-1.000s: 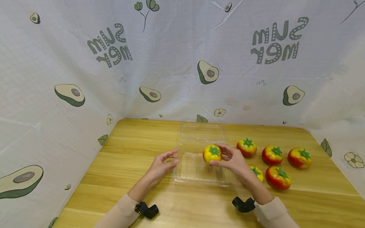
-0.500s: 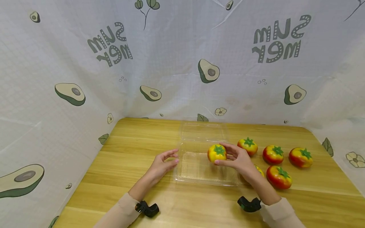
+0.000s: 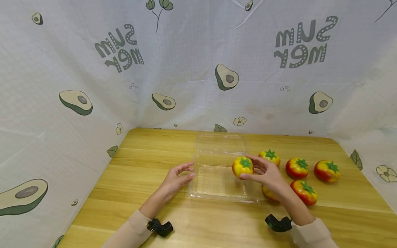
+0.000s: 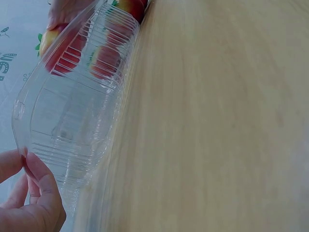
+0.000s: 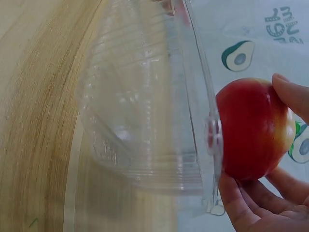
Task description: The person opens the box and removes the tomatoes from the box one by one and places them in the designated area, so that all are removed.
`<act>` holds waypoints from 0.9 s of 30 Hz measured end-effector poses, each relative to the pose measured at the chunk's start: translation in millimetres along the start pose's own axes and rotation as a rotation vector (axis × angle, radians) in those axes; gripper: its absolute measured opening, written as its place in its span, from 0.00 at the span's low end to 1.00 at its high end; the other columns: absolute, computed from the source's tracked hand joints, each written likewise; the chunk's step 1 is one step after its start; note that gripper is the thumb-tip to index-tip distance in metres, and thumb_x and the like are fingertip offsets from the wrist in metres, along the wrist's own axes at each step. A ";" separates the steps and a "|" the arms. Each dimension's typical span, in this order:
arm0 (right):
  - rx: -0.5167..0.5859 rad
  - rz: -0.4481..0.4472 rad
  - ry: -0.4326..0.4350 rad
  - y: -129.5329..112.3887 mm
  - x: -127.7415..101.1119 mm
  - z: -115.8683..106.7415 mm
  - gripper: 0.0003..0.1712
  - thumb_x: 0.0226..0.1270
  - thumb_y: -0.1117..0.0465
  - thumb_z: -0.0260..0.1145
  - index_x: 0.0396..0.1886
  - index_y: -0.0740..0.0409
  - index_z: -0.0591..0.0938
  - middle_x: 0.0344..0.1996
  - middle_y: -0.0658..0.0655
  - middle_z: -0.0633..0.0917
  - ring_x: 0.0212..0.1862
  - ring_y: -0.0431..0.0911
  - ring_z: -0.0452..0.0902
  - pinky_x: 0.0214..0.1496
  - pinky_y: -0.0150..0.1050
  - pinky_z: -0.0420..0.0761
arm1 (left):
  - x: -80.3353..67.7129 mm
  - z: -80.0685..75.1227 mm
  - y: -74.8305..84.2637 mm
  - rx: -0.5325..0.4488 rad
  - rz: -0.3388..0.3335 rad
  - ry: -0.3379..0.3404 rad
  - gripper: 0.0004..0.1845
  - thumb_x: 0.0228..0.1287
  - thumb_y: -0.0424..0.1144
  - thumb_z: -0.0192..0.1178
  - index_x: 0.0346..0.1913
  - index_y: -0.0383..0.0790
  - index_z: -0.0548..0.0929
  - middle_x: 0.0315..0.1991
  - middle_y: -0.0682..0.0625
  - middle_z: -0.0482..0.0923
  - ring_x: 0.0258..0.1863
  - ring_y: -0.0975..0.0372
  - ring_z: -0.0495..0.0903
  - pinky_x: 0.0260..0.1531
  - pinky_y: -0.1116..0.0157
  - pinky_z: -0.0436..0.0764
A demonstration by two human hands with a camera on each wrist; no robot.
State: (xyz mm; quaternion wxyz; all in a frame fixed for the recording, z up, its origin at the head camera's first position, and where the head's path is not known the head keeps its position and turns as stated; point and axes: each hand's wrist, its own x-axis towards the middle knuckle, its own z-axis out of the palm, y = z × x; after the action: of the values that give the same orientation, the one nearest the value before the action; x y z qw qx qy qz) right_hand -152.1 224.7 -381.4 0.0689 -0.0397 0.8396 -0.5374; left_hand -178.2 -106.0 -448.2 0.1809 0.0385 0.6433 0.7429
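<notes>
My right hand (image 3: pixel 269 174) grips a red-and-yellow tomato (image 3: pixel 240 167) with a green star-shaped leaf top, thumb on the near side and fingers behind. It holds the tomato (image 5: pixel 251 130) up at the right part of a clear plastic clamshell box (image 3: pixel 214 197), whose lid (image 3: pixel 221 143) lies folded back. Seen from the right wrist, the tomato overlaps the box's rim. My left hand (image 3: pixel 175 179) is at the box's left edge. In the left wrist view, thumb and forefinger of the left hand (image 4: pixel 38 198) pinch the box rim (image 4: pixel 21 116).
Several more tomatoes stand on the wooden table (image 3: pixel 145 151) to the right, such as one (image 3: pixel 296 168) behind my right forearm and one (image 3: pixel 304 193) beside it. Another tomato (image 3: pixel 269 193) is partly hidden by my right arm. A printed curtain (image 3: pixel 192 103) hangs along the back and sides.
My right hand has moved steadily to the right with the tomato, from over the box's middle to its right part. My left hand has stayed at the box's left edge.
</notes>
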 end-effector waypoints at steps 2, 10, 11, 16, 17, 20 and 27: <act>-0.004 0.013 0.000 0.0 -0.8 -1.9 0.42 0.63 0.55 0.74 0.73 0.64 0.68 0.67 0.68 0.72 0.63 0.61 0.72 0.63 0.49 0.76 | 0.0 0.1 0.4 -0.001 0.001 0.001 0.28 0.68 0.28 0.63 0.69 0.29 0.70 0.55 0.41 0.70 0.39 0.64 0.80 0.46 0.70 0.81; -0.014 0.034 0.011 2.0 -5.9 -9.4 0.42 0.64 0.54 0.74 0.73 0.63 0.67 0.68 0.69 0.69 0.64 0.62 0.70 0.61 0.38 0.77 | 0.9 0.2 -1.9 -0.003 -0.001 0.011 0.28 0.67 0.27 0.63 0.69 0.29 0.70 0.53 0.41 0.71 0.43 0.63 0.79 0.46 0.70 0.81; -0.019 0.039 0.013 2.2 -6.7 -10.5 0.43 0.64 0.54 0.74 0.73 0.63 0.67 0.69 0.69 0.68 0.65 0.62 0.69 0.62 0.42 0.76 | 1.2 0.2 -2.1 -0.004 -0.002 0.011 0.28 0.67 0.27 0.63 0.69 0.29 0.70 0.53 0.41 0.71 0.43 0.63 0.79 0.46 0.70 0.81; -0.051 0.066 0.027 3.4 -9.5 -15.6 0.45 0.64 0.50 0.73 0.74 0.63 0.65 0.71 0.71 0.65 0.67 0.65 0.66 0.66 0.58 0.70 | 0.8 0.0 -2.7 -0.002 0.002 0.012 0.28 0.67 0.27 0.63 0.69 0.29 0.70 0.54 0.41 0.71 0.42 0.63 0.79 0.46 0.70 0.81; -0.056 0.067 0.033 3.7 -9.8 -16.7 0.45 0.64 0.50 0.73 0.74 0.63 0.65 0.70 0.71 0.65 0.66 0.65 0.67 0.66 0.58 0.70 | 0.5 0.0 -2.5 0.000 0.005 0.012 0.28 0.67 0.28 0.63 0.69 0.29 0.70 0.54 0.41 0.71 0.42 0.63 0.79 0.46 0.70 0.81; -0.068 0.065 0.045 4.5 -11.1 -20.8 0.44 0.64 0.50 0.73 0.74 0.62 0.66 0.70 0.70 0.66 0.65 0.64 0.68 0.64 0.52 0.74 | 0.3 0.0 -2.0 0.005 0.007 0.011 0.28 0.67 0.28 0.63 0.69 0.29 0.70 0.54 0.41 0.71 0.41 0.63 0.80 0.45 0.70 0.81; -0.050 0.056 0.050 5.4 -14.9 -29.5 0.44 0.65 0.51 0.73 0.75 0.62 0.65 0.70 0.69 0.67 0.65 0.63 0.69 0.51 0.22 0.74 | 0.6 0.1 -2.2 -0.004 0.001 0.013 0.28 0.67 0.27 0.63 0.69 0.29 0.71 0.54 0.41 0.71 0.39 0.65 0.80 0.44 0.71 0.81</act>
State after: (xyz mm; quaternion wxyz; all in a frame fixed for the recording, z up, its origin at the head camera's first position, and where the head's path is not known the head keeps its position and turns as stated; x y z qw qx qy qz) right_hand -142.0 255.5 -373.1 0.0620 -0.0043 0.8550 -0.5149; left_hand -178.3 -105.5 -450.4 0.1765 0.0337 0.6428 0.7447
